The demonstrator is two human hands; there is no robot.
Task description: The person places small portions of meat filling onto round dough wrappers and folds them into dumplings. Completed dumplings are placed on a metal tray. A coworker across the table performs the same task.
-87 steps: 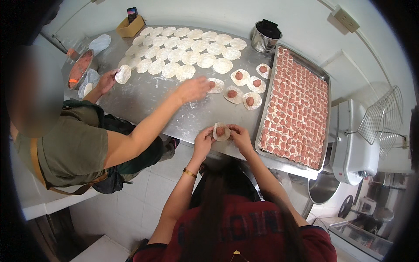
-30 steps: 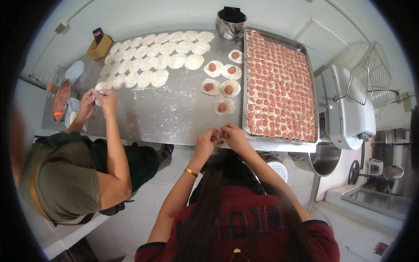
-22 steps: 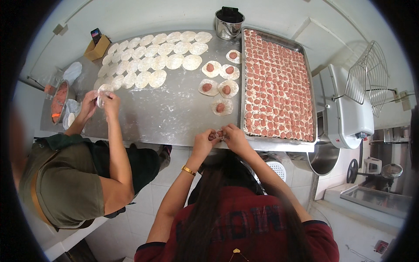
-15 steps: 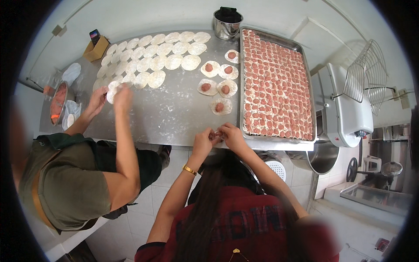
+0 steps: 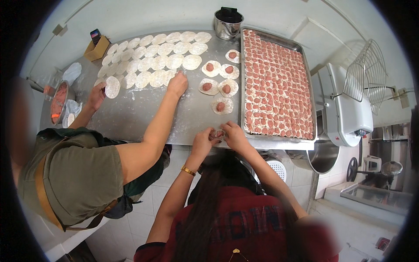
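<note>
Both of my hands meet at the table's near edge around a small dumpling (image 5: 218,134) with pinkish filling showing. My left hand (image 5: 203,142) grips its left side with bent fingers, and my right hand (image 5: 235,136) pinches the opposite side. Just beyond them lies a round wrapper topped with a ball of meat filling (image 5: 221,106). Several more filled wrappers (image 5: 208,86) reach away from me in a loose column. To the right, close rows of open-topped dumplings (image 5: 277,87) cover a large metal tray (image 5: 310,94).
At left, a co-worker's one hand (image 5: 178,85) touches a wrapper row (image 5: 144,65); the other (image 5: 97,97) holds wrappers. A metal pot (image 5: 228,29) stands behind. Far left are a tub of meat filling (image 5: 59,102) and a cardboard box (image 5: 96,49). A white machine (image 5: 345,105) stands beyond the tray.
The co-worker's right hand has moved right along the front wrapper row, where another wrapper now lies. My hands stay in nearly the same place, fingers shifting slightly on the dumpling.
</note>
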